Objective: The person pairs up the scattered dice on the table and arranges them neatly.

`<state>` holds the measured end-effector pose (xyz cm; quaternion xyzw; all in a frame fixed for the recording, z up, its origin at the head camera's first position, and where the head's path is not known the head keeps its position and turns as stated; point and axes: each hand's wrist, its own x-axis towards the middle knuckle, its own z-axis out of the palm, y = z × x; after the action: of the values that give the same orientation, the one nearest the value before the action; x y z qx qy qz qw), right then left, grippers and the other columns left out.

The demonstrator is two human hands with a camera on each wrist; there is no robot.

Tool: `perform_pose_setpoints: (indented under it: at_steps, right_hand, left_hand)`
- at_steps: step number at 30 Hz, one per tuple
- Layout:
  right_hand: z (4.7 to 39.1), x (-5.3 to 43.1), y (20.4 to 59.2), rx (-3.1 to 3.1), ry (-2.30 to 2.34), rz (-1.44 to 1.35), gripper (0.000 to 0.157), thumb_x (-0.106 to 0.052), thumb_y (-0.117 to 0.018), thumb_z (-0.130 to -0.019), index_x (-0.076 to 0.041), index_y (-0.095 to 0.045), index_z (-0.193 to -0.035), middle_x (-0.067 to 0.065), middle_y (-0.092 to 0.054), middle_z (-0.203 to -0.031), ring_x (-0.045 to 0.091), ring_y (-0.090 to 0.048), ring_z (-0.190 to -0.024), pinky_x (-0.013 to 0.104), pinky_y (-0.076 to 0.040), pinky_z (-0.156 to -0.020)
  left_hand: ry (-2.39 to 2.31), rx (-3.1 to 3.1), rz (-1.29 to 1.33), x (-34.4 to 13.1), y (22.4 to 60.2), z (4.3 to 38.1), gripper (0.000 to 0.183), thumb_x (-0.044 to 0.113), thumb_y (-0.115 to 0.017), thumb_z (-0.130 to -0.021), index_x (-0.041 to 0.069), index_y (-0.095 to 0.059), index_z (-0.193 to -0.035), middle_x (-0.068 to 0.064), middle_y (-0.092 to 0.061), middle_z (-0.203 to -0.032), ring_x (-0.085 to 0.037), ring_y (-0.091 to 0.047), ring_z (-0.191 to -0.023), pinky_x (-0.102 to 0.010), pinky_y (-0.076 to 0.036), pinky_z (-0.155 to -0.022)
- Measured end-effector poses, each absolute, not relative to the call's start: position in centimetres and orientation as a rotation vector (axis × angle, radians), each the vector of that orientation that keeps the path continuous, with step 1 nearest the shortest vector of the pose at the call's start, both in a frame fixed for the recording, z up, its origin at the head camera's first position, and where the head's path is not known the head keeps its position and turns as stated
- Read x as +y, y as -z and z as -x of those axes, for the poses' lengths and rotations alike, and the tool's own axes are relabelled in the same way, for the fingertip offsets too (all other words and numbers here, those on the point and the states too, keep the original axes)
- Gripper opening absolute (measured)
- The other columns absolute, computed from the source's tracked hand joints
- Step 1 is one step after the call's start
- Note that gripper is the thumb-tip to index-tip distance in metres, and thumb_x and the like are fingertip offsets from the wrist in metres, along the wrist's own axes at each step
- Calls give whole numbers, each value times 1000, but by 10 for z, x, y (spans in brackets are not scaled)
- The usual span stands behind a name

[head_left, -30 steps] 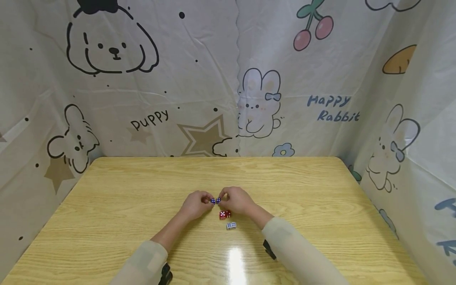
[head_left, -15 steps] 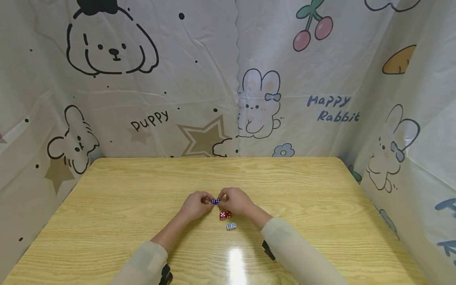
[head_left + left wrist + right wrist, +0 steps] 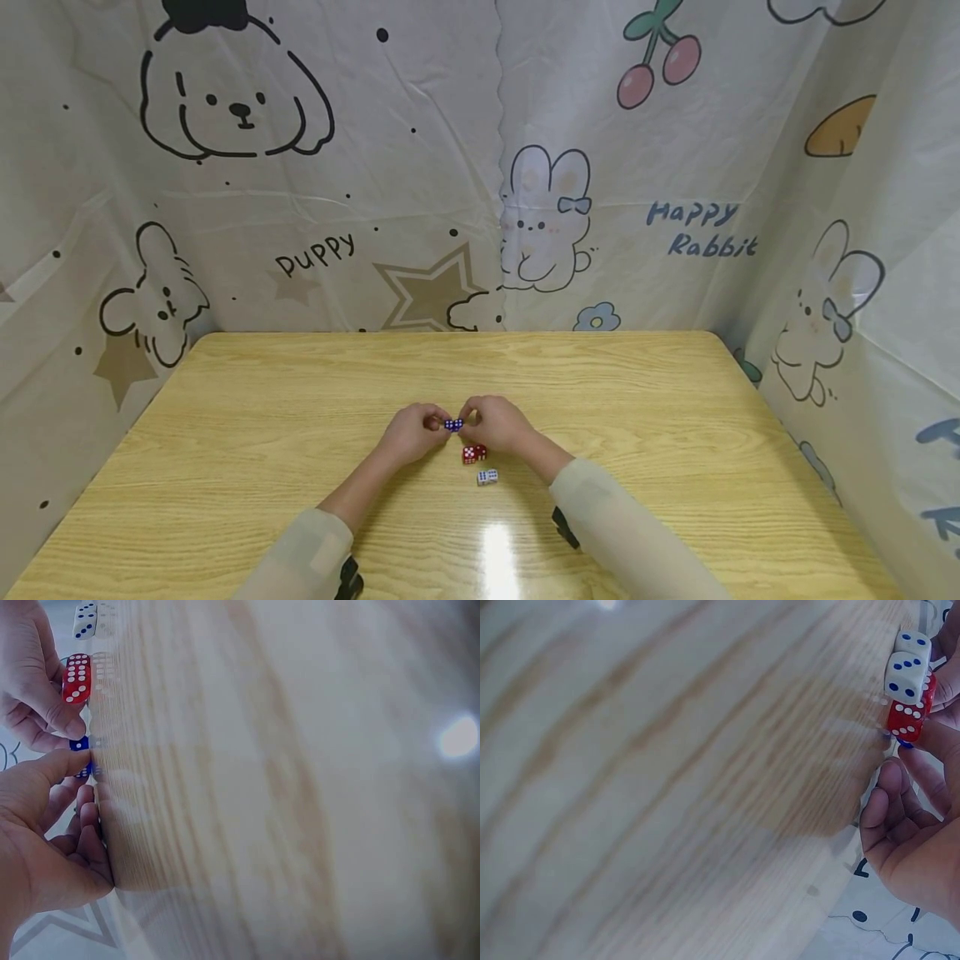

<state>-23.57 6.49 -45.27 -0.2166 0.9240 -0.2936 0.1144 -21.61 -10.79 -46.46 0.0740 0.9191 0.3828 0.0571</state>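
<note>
Two blue dice (image 3: 453,425) stand side by side on the table, touching or nearly so. My left hand (image 3: 411,432) pinches the left one between thumb and fingers; the right one is pinched from the other side by my right hand (image 3: 498,422). Just nearer to me sits a pair of red dice (image 3: 474,454), and beyond that pair, closer still, a pair of white dice (image 3: 487,477). In the left wrist view the thumb covers part of the blue dice (image 3: 79,743). The right wrist view shows the white dice (image 3: 906,678) and red dice (image 3: 907,721) mostly hiding the blue.
The wooden table (image 3: 300,375) has a bright light reflection near its front middle. A printed curtain (image 3: 435,167) hangs behind the table and along both sides. Dark straps (image 3: 566,527) show at the sleeves.
One second ago a small gap lay between the two blue dice; they have since been brought together. Both hands stay almost in place, and the red and white dice have not moved.
</note>
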Motion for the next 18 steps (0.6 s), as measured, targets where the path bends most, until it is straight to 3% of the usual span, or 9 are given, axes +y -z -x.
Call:
perform_pose_setpoints:
  at_steps: [11, 18]
  right_hand:
    - [235, 67, 451, 2687, 875, 603, 17, -21, -66, -85, -11, -66, -99, -5, -52, -61, 6, -43, -51, 21, -33, -47]
    - [236, 75, 445, 2695, 883, 590, 22, -23, -66, -86, -10, -65, -104, -3, -55, -65, 8, -45, -54, 22, -36, -49]
  left_hand:
    - [-1199, 2737, -188, -110, 464, 216, 19, 15, -71, -81, 8, -68, -98, -1, -57, -78, -14, -48, -72, -25, -38, -63]
    - [-1280, 2672, -175, -115, 462, 216, 32, 18, -72, -80, 4, -65, -107, -3, -59, -81, -14, -51, -72, -26, -42, -64]
